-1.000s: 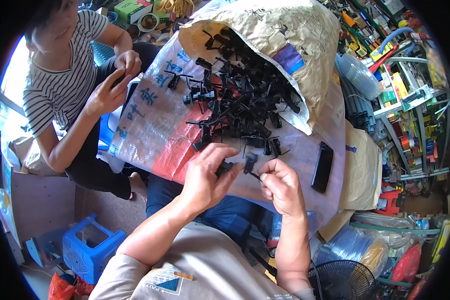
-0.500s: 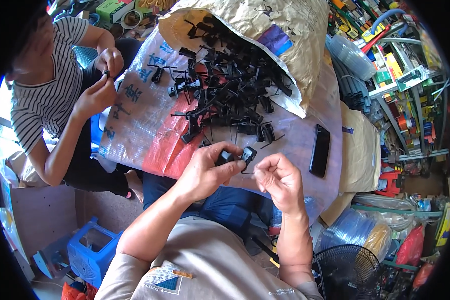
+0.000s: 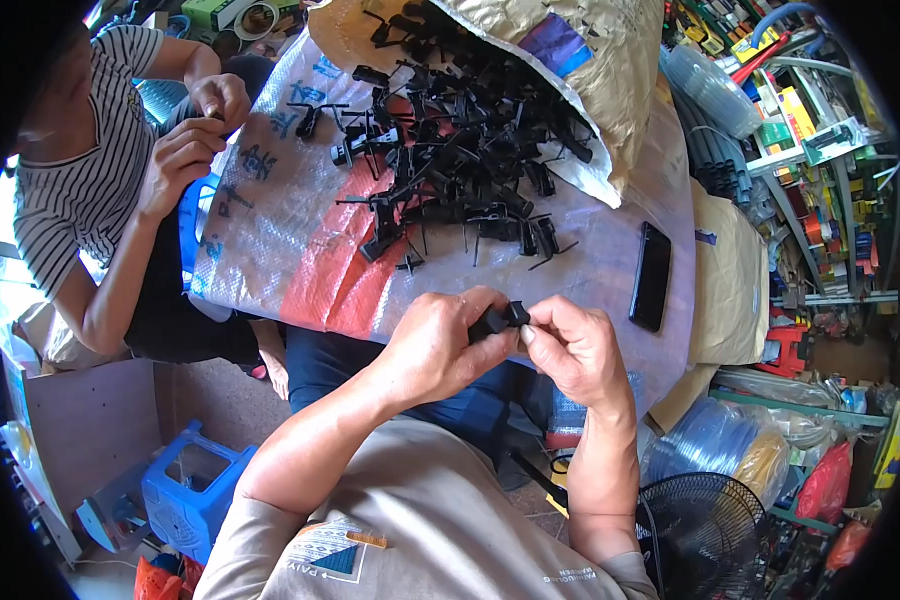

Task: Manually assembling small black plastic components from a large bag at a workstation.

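Note:
My left hand (image 3: pixel 445 345) is closed round a small black plastic part (image 3: pixel 490 322), with the thumb along its near side. At the part's right end, the thumb and forefinger of my right hand (image 3: pixel 575 352) are pinched together against it. The fingers hide much of its shape, so its exact kind cannot be made out. Just beyond my hands, a pile of similar black plastic parts (image 3: pixel 460 170), many with thin stems, lies on a woven plastic sheet (image 3: pixel 240 270). The pile reaches into the mouth of a large paper sack (image 3: pixel 610 110).
A black phone (image 3: pixel 651 275) lies right of my hands. At the left, a person in a striped top (image 3: pixel 95 180) holds a small thing in both hands. A blue stool (image 3: pixel 190 490) stands lower left, a black fan (image 3: pixel 705 535) lower right. Crowded shelves (image 3: pixel 830 200) line the right side.
My right hand has come left and its fingertips now meet the black part, which was apart from them before. The part has turned in my left hand. The whole view has shifted slightly.

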`<move>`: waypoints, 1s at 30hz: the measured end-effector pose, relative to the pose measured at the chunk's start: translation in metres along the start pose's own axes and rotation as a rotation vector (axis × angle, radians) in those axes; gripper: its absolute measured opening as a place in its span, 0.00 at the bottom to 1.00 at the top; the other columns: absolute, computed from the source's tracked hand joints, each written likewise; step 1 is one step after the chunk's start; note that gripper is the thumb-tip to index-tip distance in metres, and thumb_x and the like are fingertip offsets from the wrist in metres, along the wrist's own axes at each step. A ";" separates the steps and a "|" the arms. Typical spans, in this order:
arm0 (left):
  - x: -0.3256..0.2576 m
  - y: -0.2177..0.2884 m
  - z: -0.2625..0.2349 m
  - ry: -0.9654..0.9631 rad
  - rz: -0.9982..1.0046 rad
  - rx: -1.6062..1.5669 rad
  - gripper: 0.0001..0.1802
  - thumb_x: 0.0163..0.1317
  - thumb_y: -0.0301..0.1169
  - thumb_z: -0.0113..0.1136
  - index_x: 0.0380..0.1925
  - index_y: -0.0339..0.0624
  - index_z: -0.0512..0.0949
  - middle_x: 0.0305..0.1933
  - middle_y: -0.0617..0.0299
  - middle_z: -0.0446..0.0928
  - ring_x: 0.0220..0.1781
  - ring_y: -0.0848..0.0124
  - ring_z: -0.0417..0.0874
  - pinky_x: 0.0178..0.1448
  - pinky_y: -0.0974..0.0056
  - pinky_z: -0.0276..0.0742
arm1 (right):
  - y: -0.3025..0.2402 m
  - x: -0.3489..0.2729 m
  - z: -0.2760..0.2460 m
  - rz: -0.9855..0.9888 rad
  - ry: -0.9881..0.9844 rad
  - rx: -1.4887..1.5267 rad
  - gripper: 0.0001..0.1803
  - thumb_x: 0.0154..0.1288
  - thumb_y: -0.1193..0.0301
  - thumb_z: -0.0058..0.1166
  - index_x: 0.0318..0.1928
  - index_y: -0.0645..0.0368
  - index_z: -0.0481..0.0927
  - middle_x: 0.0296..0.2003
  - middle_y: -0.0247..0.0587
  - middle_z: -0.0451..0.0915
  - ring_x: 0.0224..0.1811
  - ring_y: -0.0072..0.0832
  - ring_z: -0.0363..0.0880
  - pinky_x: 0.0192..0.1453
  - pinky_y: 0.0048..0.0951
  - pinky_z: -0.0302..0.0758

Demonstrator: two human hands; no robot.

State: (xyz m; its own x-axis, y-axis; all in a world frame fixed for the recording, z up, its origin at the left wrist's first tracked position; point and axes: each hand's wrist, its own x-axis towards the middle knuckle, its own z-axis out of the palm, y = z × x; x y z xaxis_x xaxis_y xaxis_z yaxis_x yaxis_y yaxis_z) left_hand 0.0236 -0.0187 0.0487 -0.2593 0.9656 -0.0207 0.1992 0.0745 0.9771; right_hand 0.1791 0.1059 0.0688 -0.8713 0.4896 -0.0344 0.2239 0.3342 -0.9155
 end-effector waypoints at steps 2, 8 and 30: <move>0.001 0.002 0.001 0.029 -0.024 0.017 0.14 0.59 0.34 0.63 0.38 0.34 0.76 0.28 0.49 0.80 0.27 0.59 0.82 0.33 0.60 0.75 | 0.000 -0.002 0.001 -0.021 0.022 -0.041 0.05 0.65 0.76 0.56 0.34 0.64 0.75 0.18 0.29 0.73 0.19 0.14 0.68 0.23 0.19 0.66; 0.005 -0.017 -0.005 -0.129 -0.217 -1.000 0.12 0.62 0.33 0.62 0.39 0.36 0.76 0.31 0.59 0.80 0.22 0.78 0.76 0.21 0.74 0.68 | 0.005 0.002 0.006 -0.205 0.170 0.024 0.07 0.65 0.73 0.59 0.38 0.64 0.75 0.37 0.38 0.77 0.36 0.18 0.74 0.39 0.22 0.72; -0.005 -0.012 -0.016 -0.183 -0.430 -0.945 0.08 0.60 0.30 0.63 0.31 0.36 0.78 0.26 0.61 0.80 0.19 0.78 0.74 0.18 0.73 0.65 | 0.006 -0.005 0.031 -0.224 0.235 0.321 0.09 0.68 0.75 0.54 0.47 0.64 0.76 0.45 0.40 0.76 0.38 0.20 0.74 0.41 0.22 0.75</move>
State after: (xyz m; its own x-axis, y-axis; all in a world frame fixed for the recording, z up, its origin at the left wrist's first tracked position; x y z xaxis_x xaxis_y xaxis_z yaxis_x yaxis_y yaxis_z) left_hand 0.0070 -0.0282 0.0404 0.0284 0.9329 -0.3591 -0.7136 0.2705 0.6462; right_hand 0.1716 0.0802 0.0508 -0.7517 0.6157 0.2363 -0.1372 0.2044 -0.9692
